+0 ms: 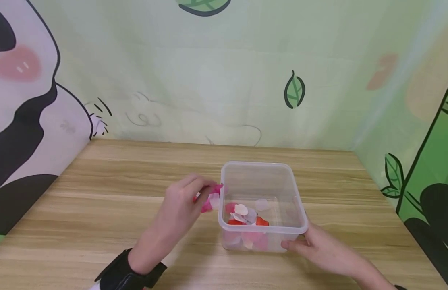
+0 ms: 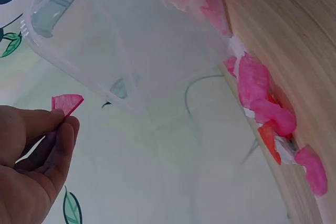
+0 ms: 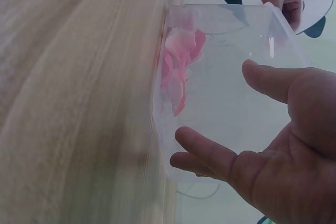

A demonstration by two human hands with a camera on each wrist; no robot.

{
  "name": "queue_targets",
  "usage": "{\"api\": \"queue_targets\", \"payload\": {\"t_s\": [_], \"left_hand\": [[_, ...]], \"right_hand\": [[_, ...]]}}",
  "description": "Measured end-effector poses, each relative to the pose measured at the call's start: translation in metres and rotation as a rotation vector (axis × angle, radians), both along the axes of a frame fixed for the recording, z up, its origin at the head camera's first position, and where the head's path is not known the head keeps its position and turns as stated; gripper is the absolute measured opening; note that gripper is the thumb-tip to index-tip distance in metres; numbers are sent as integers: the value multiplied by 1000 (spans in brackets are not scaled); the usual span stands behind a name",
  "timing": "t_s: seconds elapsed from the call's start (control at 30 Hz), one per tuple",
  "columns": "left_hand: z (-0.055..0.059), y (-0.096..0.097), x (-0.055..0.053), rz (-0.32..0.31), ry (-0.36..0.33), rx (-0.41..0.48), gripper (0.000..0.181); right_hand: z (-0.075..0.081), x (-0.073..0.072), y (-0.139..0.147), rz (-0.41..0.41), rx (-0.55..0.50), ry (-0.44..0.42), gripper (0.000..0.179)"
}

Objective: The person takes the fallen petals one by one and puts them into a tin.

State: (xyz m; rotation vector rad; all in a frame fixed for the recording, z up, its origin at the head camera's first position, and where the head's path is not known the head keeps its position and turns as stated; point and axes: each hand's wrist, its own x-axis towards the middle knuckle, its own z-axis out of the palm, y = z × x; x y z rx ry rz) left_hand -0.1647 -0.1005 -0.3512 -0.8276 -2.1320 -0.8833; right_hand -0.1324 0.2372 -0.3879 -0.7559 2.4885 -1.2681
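A clear plastic box (image 1: 260, 228), lidless, stands upright on the wooden table. Loose petals (image 1: 242, 215) in pink, white and red lie on its bottom, mostly toward its left side. Between thumb and fingertips my left hand (image 1: 184, 201) pinches a pink petal (image 2: 67, 103), just outside the box's left rim. Below that hand, a small row of pink, red and white petals (image 2: 257, 87) lies on the table beside the box. My right hand (image 1: 318, 245) holds the box at its near right corner, the thumb on the front wall and the fingers spread along the right side.
The wooden table (image 1: 100, 225) runs back to a pale green printed cloth (image 1: 209, 88). A panda print (image 1: 24, 100) borders the left, and a side cloth with green and black shapes (image 1: 434, 169) borders the right. A black band (image 1: 126, 272) wraps my left wrist.
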Motion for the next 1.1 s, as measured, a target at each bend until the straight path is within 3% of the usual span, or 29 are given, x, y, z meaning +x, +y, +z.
{"api": "queue_targets", "payload": {"t_s": [0.17, 0.27, 0.53, 0.67, 1.1], "left_hand": [[1, 7, 5, -94, 73, 2, 25], [1, 10, 7, -150, 75, -4, 24], [-3, 11, 5, -173, 28, -24, 27], [-6, 9, 2, -142, 15, -18, 26], [-14, -1, -9, 86, -25, -112, 17]], "right_hand": [[1, 0, -1, -1, 0, -8, 69], [1, 0, -1, 2, 0, -5, 69], [1, 0, -1, 7, -12, -6, 69], [0, 0, 0, 15, -13, 6, 68], [0, 0, 0, 10, -8, 9, 69]]}}
